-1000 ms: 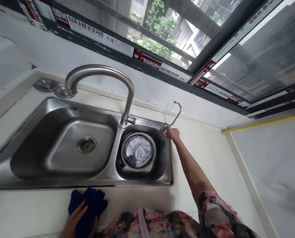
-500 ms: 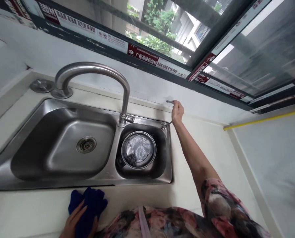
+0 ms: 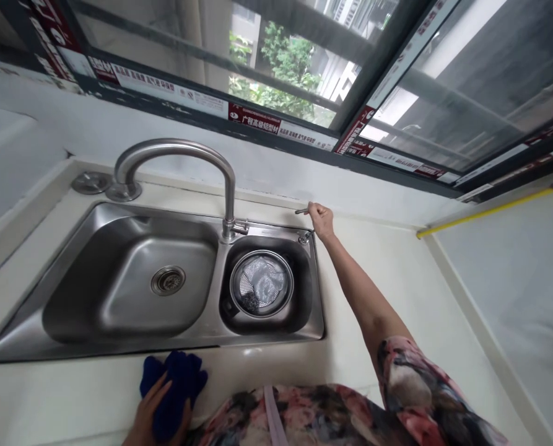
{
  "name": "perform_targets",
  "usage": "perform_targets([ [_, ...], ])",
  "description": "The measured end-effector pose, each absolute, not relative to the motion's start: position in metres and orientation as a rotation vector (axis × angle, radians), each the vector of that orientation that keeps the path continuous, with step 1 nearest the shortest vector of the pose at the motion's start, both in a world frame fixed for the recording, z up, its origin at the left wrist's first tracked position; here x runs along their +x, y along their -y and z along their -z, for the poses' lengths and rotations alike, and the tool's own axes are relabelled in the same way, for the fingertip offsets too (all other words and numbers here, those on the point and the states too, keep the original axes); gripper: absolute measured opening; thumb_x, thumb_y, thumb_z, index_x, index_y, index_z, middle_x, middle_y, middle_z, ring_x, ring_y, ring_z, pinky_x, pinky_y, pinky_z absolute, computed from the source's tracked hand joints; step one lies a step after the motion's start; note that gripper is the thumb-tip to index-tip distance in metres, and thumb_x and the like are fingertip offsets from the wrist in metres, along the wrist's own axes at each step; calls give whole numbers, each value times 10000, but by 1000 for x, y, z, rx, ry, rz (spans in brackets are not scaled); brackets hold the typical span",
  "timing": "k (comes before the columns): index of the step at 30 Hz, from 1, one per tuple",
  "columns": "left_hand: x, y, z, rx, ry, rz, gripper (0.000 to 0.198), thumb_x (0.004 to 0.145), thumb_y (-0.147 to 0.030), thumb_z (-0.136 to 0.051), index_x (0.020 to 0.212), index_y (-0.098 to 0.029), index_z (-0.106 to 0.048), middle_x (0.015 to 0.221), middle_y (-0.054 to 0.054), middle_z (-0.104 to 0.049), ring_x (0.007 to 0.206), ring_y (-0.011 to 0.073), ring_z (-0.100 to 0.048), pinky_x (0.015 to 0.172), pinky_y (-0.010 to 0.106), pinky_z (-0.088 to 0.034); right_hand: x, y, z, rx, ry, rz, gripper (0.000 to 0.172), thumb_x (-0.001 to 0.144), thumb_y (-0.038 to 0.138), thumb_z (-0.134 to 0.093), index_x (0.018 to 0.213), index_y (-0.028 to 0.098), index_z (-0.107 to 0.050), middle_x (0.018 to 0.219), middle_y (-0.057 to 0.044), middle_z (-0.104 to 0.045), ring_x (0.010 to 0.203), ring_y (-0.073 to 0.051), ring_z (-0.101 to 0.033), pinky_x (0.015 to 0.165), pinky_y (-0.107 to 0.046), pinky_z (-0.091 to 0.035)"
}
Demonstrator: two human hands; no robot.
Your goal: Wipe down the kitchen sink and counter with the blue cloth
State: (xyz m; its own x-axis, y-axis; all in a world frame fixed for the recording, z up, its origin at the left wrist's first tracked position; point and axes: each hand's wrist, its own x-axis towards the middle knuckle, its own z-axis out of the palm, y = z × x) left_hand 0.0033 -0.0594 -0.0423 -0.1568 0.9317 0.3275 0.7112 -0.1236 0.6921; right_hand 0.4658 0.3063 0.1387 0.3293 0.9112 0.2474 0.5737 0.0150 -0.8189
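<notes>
At the back right corner of the sink, my right hand (image 3: 321,220) is closed on a slim metal piece, whose tip pokes out leftward and looks like the spout of a soap dispenser pump (image 3: 301,211). Just below it, the round metal dispenser base (image 3: 304,238) sits on the sink rim; a thin dark tube seems to run from it towards the hand. At the front edge of the counter, my left hand (image 3: 153,412) grips a bunched dark blue cloth (image 3: 176,387), fingers over its left side.
A steel double sink (image 3: 183,339) fills the middle. In its small right bowl stands a round metal strainer (image 3: 283,303) holding a clear plastic wrapper. A tall curved faucet (image 3: 176,145) arches over the left bowl. Behind runs a window frame (image 3: 202,108); a yellow pipe (image 3: 485,215) is at right.
My right hand has come down with the metal spout, nearer the dispenser base. The view has tilted slightly. My left hand stays on the blue cloth.
</notes>
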Motion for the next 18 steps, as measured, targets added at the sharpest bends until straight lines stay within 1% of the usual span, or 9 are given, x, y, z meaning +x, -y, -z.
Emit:
perform_targets([
  [2, 9, 59, 36, 1846, -1883, -1208, 441, 901, -484, -710, 1272, -266, -611, 1330, 109, -708, 1090, 344, -743, 903, 517, -645, 460, -296, -145, -1647, 1329, -336, 497, 971, 639, -532, 917, 189, -736, 888, -65, -709, 878, -204, -618, 900, -343, -532],
  [4, 13, 58, 31, 1861, -1860, -1255, 438, 899, -484, -726, 1256, -251, -626, 1305, 129, -724, 1093, 348, -750, 908, 511, -648, 449, -273, -149, -1569, 1294, -178, 503, 970, 628, -544, 1139, 189, -723, 1207, -135, -709, 1098, -251, -628, 1066, -430, -509],
  [6, 15, 57, 26, 1756, -1892, -1228, 433, 912, -494, -726, 1255, -241, -649, 1314, 144, -731, 1141, 356, -744, 949, 518, -642, 429, -233, -145, -1489, 1288, -163, 493, 996, 604, -526, 1249, 215, -694, 1310, -145, -672, 1214, -276, -606, 1158, -489, -462],
  [9, 19, 47, 17, 1322, -1999, -1153, 464, 958, -579, -660, 1262, -229, -676, 1211, 131, -773, 1107, 353, -752, 946, 520, -638, 385, -154, -116, -1457, 1336, -666, 404, 1005, 575, -567, 1227, 277, -727, 1191, -91, -715, 1094, -267, -667, 1111, -466, -507],
  [12, 38, 18, -3, 1029, -1845, -1156, 612, 941, -707, -601, 1254, -187, -677, 1109, 133, -793, 1031, 352, -761, 892, 503, -654, 337, -81, -74, -1428, 1164, -1433, 555, 913, 613, -735, 1395, 345, -679, 1284, -64, -723, 991, -248, -709, 973, -450, -579],
  [14, 66, -5, -25, 1150, -1587, -1042, 678, 902, -724, -638, 1306, -179, -663, 1170, 147, -787, 1083, 364, -755, 942, 514, -652, 316, -49, -52, -1267, 849, -1792, 701, 861, 686, -772, 1472, 385, -608, 1320, -60, -722, 970, -240, -734, 856, -432, -616],
  [15, 84, -16, -37, 1272, -1435, -954, 683, 898, -692, -666, 1358, -189, -646, 1252, 154, -768, 1151, 366, -739, 1019, 528, -629, 311, -38, -45, -1187, 690, -1876, 723, 838, 710, -782, 1460, 384, -610, 1287, -57, -740, 942, -237, -744, 805, -416, -624],
  [17, 122, -29, -62, 1550, -1112, -799, 670, 903, -582, -708, 1453, -213, -608, 1452, 176, -677, 1338, 372, -659, 1181, 561, -533, 315, -25, -38, -1120, 462, -1841, 641, 772, 680, -844, 1296, 339, -703, 1103, -36, -787, 846, -228, -744, 733, -377, -621],
  [18, 141, -32, -73, 1667, -978, -752, 697, 901, -515, -725, 1515, -224, -568, 1586, 188, -571, 1454, 382, -570, 1249, 580, -466, 323, -21, -39, -1142, 406, -1758, 558, 731, 631, -882, 1168, 311, -745, 1000, -26, -794, 808, -227, -737, 720, -365, -619],
])
